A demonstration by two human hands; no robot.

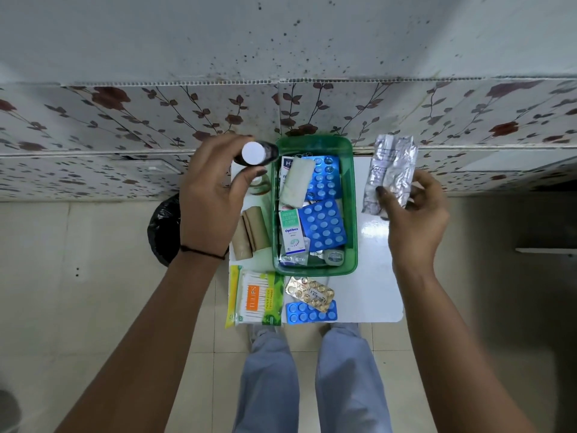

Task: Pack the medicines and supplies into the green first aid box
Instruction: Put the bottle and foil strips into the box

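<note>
The first aid box [314, 267] stands on the counter [379, 276], toward its far edge by the wall, and holds two tablet strips [324, 226] on its right side, a gauze roll [295, 182] and an eye-drop carton [292, 231] on its left. Left of the box lie two bandage rolls [249, 232]; in front of it, at the near edge, a pack of cotton swabs [254, 300] lies left of two overlapping blister strips [310, 296]. Above the box's far left corner the left hand [212, 195] holds a capped bottle [254, 153], and to the right of the box the right hand [415, 214] holds foil strips [390, 173] over the counter.
</note>
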